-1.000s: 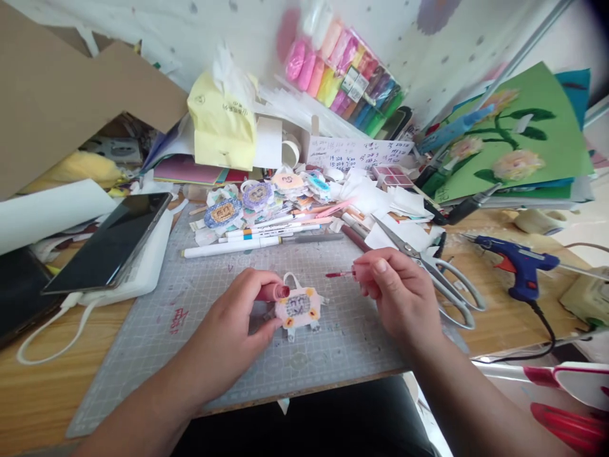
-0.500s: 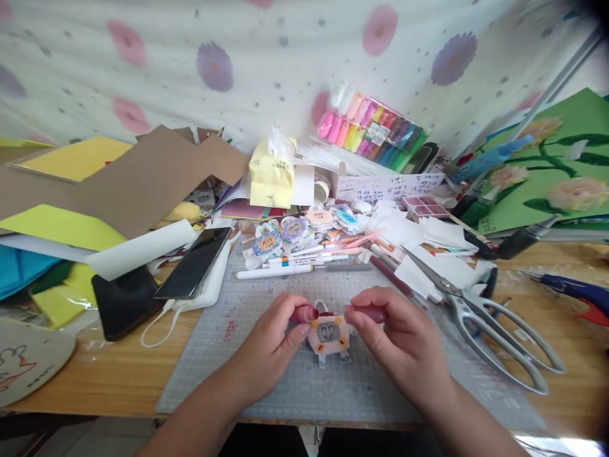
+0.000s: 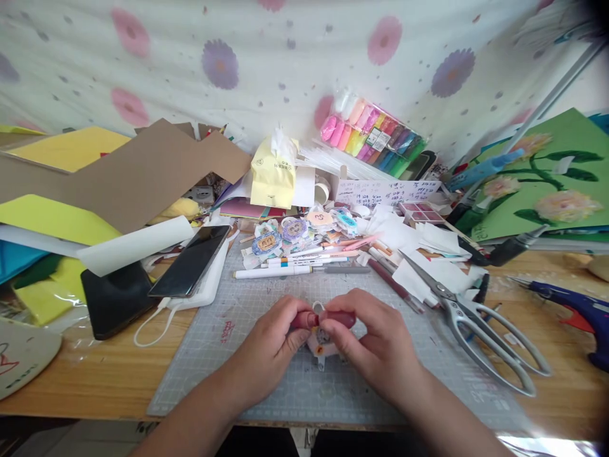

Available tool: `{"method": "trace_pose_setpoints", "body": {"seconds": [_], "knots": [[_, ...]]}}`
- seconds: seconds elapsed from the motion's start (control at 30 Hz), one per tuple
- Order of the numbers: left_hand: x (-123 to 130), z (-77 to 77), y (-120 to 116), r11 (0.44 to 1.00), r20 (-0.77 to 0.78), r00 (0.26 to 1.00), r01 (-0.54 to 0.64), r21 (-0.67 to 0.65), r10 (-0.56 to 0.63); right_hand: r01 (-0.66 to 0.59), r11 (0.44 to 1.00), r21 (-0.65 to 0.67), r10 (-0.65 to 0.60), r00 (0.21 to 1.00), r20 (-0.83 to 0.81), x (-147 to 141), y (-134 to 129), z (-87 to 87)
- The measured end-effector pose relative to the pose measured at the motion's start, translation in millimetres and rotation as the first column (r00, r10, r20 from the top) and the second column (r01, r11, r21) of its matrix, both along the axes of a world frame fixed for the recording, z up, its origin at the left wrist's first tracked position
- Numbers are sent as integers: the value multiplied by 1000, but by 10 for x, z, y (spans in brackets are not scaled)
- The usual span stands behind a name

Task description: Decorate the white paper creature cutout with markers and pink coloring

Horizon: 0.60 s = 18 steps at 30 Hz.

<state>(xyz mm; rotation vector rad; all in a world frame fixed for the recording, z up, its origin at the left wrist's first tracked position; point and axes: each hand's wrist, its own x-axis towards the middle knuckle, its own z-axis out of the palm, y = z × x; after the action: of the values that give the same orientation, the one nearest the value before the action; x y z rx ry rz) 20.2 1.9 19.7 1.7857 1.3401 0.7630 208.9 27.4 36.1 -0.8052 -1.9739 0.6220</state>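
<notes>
My left hand (image 3: pixel 280 331) is closed round a small dark-red tube (image 3: pixel 303 322), its end pointing right. Pinched in my right hand (image 3: pixel 368 339) is a matching dark-red cap-like piece (image 3: pixel 341 318), its tip up against the tube's end; whether the two are joined I cannot tell. Just below the fingers, a small pink paper craft (image 3: pixel 316 346) with orange corners and a grey middle lies on the grey cutting mat (image 3: pixel 228 381). My right fingers cover much of it.
Large scissors (image 3: pixel 476 330) lie at right, near a blue glue gun (image 3: pixel 561 298). Behind the hands are a white marker (image 3: pixel 273 272), several paper cutouts (image 3: pixel 295 230) and paper scraps. A phone (image 3: pixel 190 261) with a white cable (image 3: pixel 164 330) sits at left.
My right hand has moved left, bringing the cap-like piece to the tube's end. It now covers more of the pink paper craft. My left hand has barely moved.
</notes>
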Motion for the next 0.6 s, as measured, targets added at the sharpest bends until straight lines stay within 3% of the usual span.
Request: {"method": "trace_pose_setpoints", "body": {"seconds": [0.1,0.23,0.4,0.5,0.6], "knots": [[-1,16,6,1000,-5,1000,-1,-5,1,-29,999,-32,29,999,14,-35,5,-8],[11,57,14,1000,-37,999,-30,-8,29,88,962,-258,-135,976,-171,117,76,-9],[48,60,3,998,-116,992,-53,28,55,50,892,-450,-242,892,-381,324,224,-103],[60,51,-15,993,-173,979,-94,67,104,109,865,-490,-299,896,-329,343,257,-140],[57,54,-19,990,-209,969,-123,67,134,208,857,-471,-319,932,-169,313,249,-124]]}}
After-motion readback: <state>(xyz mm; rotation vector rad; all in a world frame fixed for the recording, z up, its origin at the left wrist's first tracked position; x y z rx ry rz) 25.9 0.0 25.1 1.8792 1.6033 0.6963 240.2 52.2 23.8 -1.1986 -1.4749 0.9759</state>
